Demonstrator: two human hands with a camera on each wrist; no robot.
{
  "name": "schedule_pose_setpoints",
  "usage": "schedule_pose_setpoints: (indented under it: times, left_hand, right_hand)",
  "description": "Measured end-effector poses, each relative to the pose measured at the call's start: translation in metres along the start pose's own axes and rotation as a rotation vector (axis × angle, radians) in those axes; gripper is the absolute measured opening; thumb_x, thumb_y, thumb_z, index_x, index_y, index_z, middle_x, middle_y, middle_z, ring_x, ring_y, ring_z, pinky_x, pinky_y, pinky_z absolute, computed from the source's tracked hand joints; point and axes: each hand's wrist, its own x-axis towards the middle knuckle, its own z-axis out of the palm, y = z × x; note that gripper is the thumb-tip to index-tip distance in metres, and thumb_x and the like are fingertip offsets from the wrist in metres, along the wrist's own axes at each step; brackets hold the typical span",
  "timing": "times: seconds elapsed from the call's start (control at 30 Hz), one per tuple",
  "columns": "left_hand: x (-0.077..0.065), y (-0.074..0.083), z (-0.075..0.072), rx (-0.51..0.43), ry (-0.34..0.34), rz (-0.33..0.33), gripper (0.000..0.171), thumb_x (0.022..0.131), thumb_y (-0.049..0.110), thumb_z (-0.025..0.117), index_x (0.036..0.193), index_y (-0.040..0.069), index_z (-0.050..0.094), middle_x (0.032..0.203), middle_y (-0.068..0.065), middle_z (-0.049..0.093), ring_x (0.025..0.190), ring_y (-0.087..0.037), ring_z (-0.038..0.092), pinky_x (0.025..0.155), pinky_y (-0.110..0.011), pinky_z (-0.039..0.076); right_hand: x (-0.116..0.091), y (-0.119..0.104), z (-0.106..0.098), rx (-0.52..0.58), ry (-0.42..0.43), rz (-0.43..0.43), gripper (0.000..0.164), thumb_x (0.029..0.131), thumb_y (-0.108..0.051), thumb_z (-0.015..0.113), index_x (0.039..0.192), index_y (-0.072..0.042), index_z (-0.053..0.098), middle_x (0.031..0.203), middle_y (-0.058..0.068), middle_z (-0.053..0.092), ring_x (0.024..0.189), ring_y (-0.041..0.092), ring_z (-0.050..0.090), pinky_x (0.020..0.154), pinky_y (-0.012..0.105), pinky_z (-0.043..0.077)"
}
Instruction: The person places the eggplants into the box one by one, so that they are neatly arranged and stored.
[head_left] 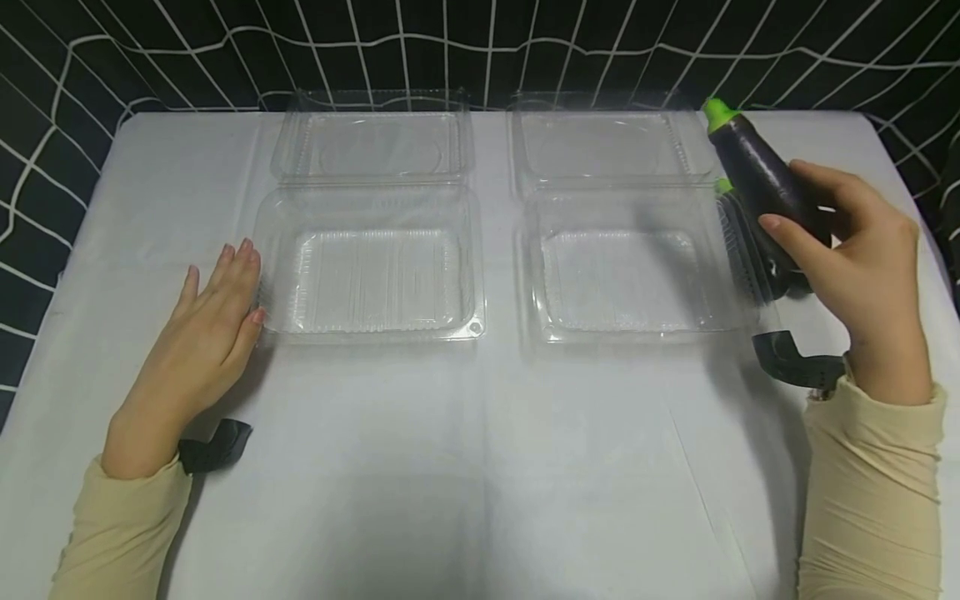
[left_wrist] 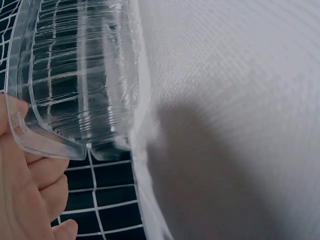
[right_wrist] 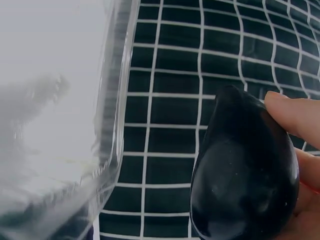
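Note:
My right hand (head_left: pixel 870 242) grips a dark eggplant (head_left: pixel 768 171) with a green cap, raised and tilted above the right side of the table. Its round, glossy end (right_wrist: pixel 245 170) fills much of the right wrist view, with the thumb and fingers along one side. Below it, partly hidden, more dark eggplant (head_left: pixel 780 279) lies against the right clear plastic box (head_left: pixel 622 333). My left hand (head_left: pixel 198 337) has its fingers straight and touches the left edge of another clear plastic box (head_left: pixel 367 333). In the left wrist view, fingertips meet that box's rim (left_wrist: pixel 47 147).
Both boxes stand side by side with hinged lids (head_left: pixel 375 142) folded back towards the far table edge. A white cloth (head_left: pixel 420 467) covers the table. Dark panels with a white grid (head_left: pixel 487 50) surround its back and sides.

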Motion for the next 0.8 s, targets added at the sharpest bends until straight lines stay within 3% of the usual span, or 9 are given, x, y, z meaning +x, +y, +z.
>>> schedule_pose_setpoints:
  times: [0.13, 0.4, 0.8]
  left_hand:
    - [0.000, -0.001, 0.000, -0.004, 0.005, 0.007, 0.056, 0.101, 0.020, 0.037, 0.146, -0.007, 0.019, 0.151, -0.023, 0.021, 0.142, -0.032, 0.013, 0.114, -0.050, 0.002]
    - [0.000, -0.001, 0.001, -0.006, 0.013, 0.013, 0.055, 0.101, 0.020, 0.038, 0.146, -0.008, 0.020, 0.151, -0.023, 0.021, 0.142, -0.033, 0.014, 0.114, -0.051, 0.003]
    - [0.000, -0.001, 0.002, 0.005, 0.015, 0.016, 0.056, 0.102, 0.022, 0.036, 0.146, -0.008, 0.019, 0.151, -0.023, 0.021, 0.141, -0.034, 0.014, 0.114, -0.051, 0.003]
  right_hand:
    - [-0.002, -0.005, 0.002, 0.025, -0.015, -0.051, 0.051, 0.086, -0.010, 0.069, 0.134, -0.016, 0.055, 0.131, 0.011, 0.056, 0.105, -0.001, 0.052, 0.097, 0.022, 0.042]
    - [-0.006, -0.012, 0.005, 0.019, -0.047, -0.085, 0.053, 0.084, -0.011, 0.072, 0.134, -0.016, 0.055, 0.127, 0.016, 0.058, 0.091, -0.013, 0.047, 0.086, 0.011, 0.042]
    - [-0.011, -0.019, 0.010, 0.071, -0.087, -0.154, 0.052, 0.081, -0.008, 0.074, 0.131, -0.016, 0.059, 0.122, 0.016, 0.060, 0.092, -0.011, 0.050, 0.078, 0.007, 0.040]
